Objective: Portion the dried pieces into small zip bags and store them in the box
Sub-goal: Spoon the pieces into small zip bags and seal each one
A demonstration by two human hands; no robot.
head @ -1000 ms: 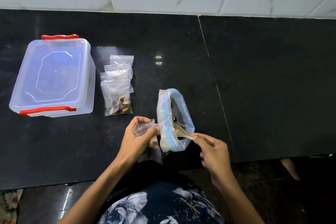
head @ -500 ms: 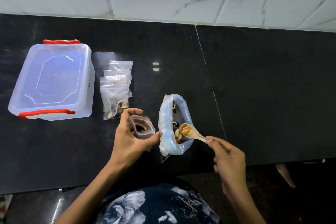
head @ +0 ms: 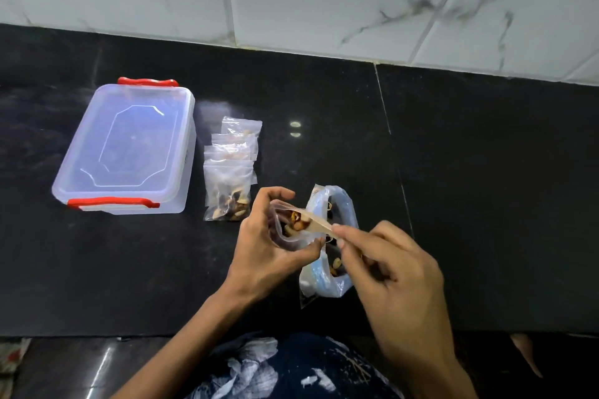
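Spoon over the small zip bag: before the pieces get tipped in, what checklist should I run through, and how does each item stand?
1. Small zip bag mouth held open by the left hand: ok.
2. Spoon bowl at the bag's mouth, loaded with dried pieces: ok.
3. Right hand grip on the spoon handle, pinched at its end: ok.
4. Whether the bowl is fully inside the mouth, so nothing spills: cannot tell.
5. Big bag standing open on the counter for the next scoop: ok.
6. Box open to take the filled bags beside it: not ok, its lid is on.
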